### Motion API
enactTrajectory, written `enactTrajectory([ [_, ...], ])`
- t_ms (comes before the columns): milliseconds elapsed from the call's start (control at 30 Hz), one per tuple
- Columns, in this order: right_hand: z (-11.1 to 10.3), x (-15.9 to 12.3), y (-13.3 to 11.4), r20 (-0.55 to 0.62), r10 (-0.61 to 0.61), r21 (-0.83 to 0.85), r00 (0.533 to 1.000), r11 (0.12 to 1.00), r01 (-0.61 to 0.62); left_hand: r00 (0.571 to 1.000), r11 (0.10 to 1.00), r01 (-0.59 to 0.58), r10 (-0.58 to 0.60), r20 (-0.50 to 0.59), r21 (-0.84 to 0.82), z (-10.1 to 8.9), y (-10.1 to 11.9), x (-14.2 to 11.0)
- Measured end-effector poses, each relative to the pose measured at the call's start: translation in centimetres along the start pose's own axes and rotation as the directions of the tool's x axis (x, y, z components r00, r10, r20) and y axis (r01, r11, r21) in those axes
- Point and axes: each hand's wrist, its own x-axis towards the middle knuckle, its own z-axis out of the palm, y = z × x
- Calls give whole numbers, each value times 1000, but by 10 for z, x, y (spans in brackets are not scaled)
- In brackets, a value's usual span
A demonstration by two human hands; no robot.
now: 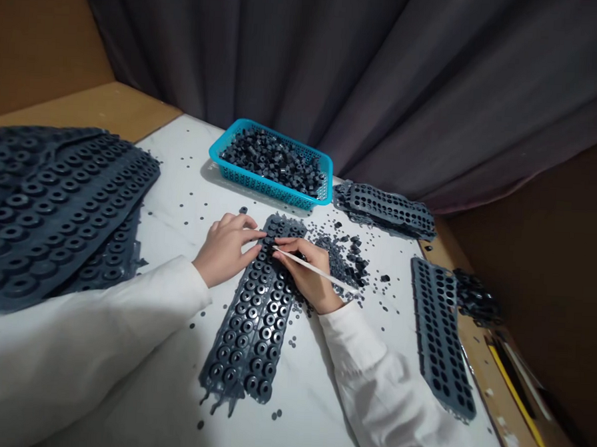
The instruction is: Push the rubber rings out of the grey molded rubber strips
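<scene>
A dark grey moulded rubber sheet (pixel 238 314) with rows of ring-shaped parts lies lengthwise on the white table. My right hand (pixel 306 267) is closed around a thin white stick (pixel 320 273), its near tip over the upper part of the sheet. My left hand (pixel 231 247) rests at the sheet's left edge, fingers stretched and slightly apart, fingertips touching the sheet close to the stick's tip. Whether the left fingertips pinch a small part cannot be made out. Small dark discs and bits (pixel 344 256) are scattered just right of my right hand.
A blue basket (pixel 325 178) full of small dark parts stands at the back. Ring-filled sheets (pixel 69 205) are piled at left. Punched-out sheets (pixel 392 208) lie stacked behind right, another punched sheet (pixel 440 331) at right. A yellow tool (pixel 517 395) lies along the right edge.
</scene>
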Motion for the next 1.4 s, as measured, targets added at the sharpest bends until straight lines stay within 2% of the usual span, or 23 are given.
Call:
enactTrajectory([
  [233, 2, 3, 5, 49, -132, -116, 990, 984, 137, 1000, 997, 17, -17, 4, 77, 0, 4, -2],
  [333, 0, 7, 3, 144, -166, -179, 976, 965, 190, 1000, 994, 22, -23, 6, 107, -1, 5, -2],
  [500, -4, 17, -3, 340, -144, -353, 929, 896, 269, 1000, 989, 23, -24, 7, 145, -1, 6, -3],
  [633, -3, 23, -2, 399, -179, -433, 899, 828, 357, 1000, 986, 29, -29, 0, 166, -1, 6, -3],
  [700, -4, 26, 1, 384, -196, -443, 902, 818, 366, 999, 984, 33, -33, -3, 173, -1, 6, -4],
  [767, -9, 29, 5, 321, -193, -446, 927, 833, 327, 999, 984, 35, -35, -4, 177, -2, 7, -4],
  [867, -17, 32, 7, 146, -137, -414, 980, 891, 186, 999, 983, 38, -39, 0, 177, -2, 7, -3],
  [967, -19, 31, 4, 30, -36, -248, 999, 968, 43, 999, 984, 41, -42, 4, 173, -2, 6, -3],
  [1067, -12, 26, 3, 75, 22, -56, 997, 998, -18, 999, 985, 41, -42, 4, 167, 0, 6, -3],
  [1133, -7, 24, 6, 116, 26, -19, 993, 1000, -24, 999, 986, 42, -43, 3, 162, 0, 5, -3],
  [1300, -3, 23, 17, 140, 7, -98, 990, 995, 7, 999, 988, 40, -41, 3, 149, 0, 5, -3],
  [1400, -6, 25, 17, 151, -49, -164, 987, 984, 74, 999, 988, 41, -42, 3, 149, 0, 6, -3],
])
